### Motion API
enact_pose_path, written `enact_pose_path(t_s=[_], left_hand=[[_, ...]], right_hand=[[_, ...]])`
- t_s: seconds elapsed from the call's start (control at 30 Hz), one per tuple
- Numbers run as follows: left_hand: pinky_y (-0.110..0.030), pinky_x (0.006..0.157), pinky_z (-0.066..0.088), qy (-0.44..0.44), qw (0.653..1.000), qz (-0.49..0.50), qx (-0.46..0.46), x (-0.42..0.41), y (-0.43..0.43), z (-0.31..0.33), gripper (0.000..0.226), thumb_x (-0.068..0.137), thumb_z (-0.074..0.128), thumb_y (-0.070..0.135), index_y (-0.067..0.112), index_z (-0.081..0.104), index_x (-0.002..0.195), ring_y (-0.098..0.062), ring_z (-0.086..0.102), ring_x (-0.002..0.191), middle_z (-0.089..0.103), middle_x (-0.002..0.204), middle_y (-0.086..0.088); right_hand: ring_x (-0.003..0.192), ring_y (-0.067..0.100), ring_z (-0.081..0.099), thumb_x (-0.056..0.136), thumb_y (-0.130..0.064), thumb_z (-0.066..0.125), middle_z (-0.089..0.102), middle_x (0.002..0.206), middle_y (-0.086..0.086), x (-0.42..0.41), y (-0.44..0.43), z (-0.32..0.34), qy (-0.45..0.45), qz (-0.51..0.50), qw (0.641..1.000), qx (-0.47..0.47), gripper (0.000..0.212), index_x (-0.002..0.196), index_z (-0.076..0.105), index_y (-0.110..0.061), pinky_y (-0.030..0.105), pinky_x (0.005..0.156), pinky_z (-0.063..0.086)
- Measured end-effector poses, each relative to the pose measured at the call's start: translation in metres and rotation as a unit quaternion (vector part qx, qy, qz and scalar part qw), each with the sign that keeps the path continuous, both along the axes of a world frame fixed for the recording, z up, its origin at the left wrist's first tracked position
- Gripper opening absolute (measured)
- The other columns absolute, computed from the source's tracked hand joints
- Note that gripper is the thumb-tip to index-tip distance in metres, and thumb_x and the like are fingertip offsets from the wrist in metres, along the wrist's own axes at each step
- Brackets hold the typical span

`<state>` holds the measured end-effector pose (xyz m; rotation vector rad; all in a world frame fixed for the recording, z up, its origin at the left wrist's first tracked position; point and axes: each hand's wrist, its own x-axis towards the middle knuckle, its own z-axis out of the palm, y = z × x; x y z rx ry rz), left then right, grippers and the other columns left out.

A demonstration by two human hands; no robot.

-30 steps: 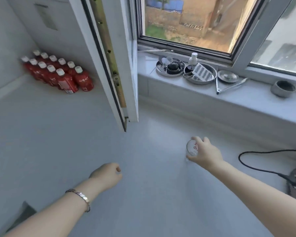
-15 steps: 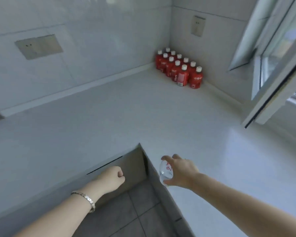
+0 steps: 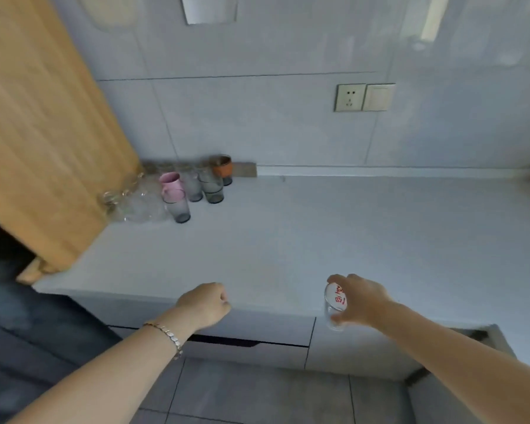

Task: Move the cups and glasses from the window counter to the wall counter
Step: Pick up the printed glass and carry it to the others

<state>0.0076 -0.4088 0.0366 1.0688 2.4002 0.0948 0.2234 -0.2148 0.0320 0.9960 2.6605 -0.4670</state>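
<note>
The step in hand looks like the carry: one glass is on its way to the wall counter (image 3: 318,240), where a group of cups and glasses already stands at the back left corner. The next move, as I judge it, calls for reaching across the counter and setting this glass down upright beside that group without knocking any of it.

At the far left a wooden panel (image 3: 43,133) leans over the counter's left edge. Just beside it, in the back left corner, stand several clear glasses (image 3: 135,206), blurred and hard to count. Touching or nearly touching them are a pink mug (image 3: 170,186), some grey tumblers (image 3: 211,185) and an orange-banded cup (image 3: 223,168) against the wall.

The left hand (image 3: 204,304) hovers over the counter's front edge, curled into a loose fist with nothing in it, a bracelet (image 3: 166,335) on the wrist.

The right hand (image 3: 360,298) is stretched forward at the front edge, thumb and fingers wrapped around a clear glass with red print (image 3: 334,304). The glass is tilted, its mouth turned toward the camera, in the air and well apart from the group. A wall socket (image 3: 350,97) sits on the tiles above.
</note>
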Motion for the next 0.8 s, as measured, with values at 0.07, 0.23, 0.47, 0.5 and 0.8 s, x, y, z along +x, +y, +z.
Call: enact_pose_path(t_s=[0.07,0.23,0.47,0.5,0.8], left_hand=[[-0.024,0.051,0.017,0.006,0.999,0.032,0.0,-0.03,-0.013,0.0,0.039,0.089,0.044,0.02,0.029,0.023,0.058,-0.017,0.032,0.079,0.03,0.071,0.006],[-0.03,0.079,0.043,-0.03,0.996,0.084,-0.019,-0.102,-0.025,-0.007,0.014,0.093,0.043,0.025,0.02,0.056,0.094,-0.021,0.052,0.092,0.057,0.099,0.001],[-0.032,0.093,0.044,-0.03,0.988,0.15,-0.039,-0.216,0.0,-0.017,0.026,0.092,0.046,0.03,0.015,0.056,0.111,-0.021,0.057,0.11,0.059,0.122,-0.002],[-0.033,0.093,0.044,-0.031,0.986,0.155,-0.044,-0.232,0.005,-0.018,0.024,0.092,0.046,0.03,0.017,0.057,0.109,-0.021,0.057,0.11,0.059,0.122,-0.001],[-0.032,0.092,0.046,-0.051,0.985,0.159,-0.046,-0.343,0.039,-0.03,0.029,0.091,0.046,0.033,0.017,0.056,0.112,-0.022,0.059,0.109,0.06,0.122,-0.003]], right_hand=[[0.108,0.02,0.058,0.073,-0.043,0.064,0.054,0.119,-0.002,-0.039,-0.002,-0.001,0.001,0.018,1.0,0.001,0.069,0.134,0.036,-0.035,0.026,0.084,0.045],[0.112,0.02,0.057,0.074,-0.046,0.066,0.053,0.124,-0.002,-0.135,0.002,-0.01,0.0,0.068,0.998,-0.006,0.071,0.137,0.034,-0.035,0.028,0.089,0.045],[0.117,0.02,0.055,0.075,-0.044,0.066,0.051,0.129,-0.003,-0.272,0.032,-0.031,0.011,0.095,0.995,-0.042,0.077,0.141,0.028,-0.033,0.028,0.094,0.044],[0.118,0.02,0.055,0.074,-0.043,0.067,0.051,0.13,-0.003,-0.291,0.036,-0.033,0.015,0.089,0.995,-0.051,0.079,0.142,0.026,-0.032,0.028,0.094,0.044],[0.117,0.025,0.054,0.076,-0.031,0.07,0.047,0.132,0.003,-0.445,0.054,-0.043,0.085,0.002,0.993,-0.086,0.073,0.137,0.033,-0.021,0.032,0.093,0.046]])
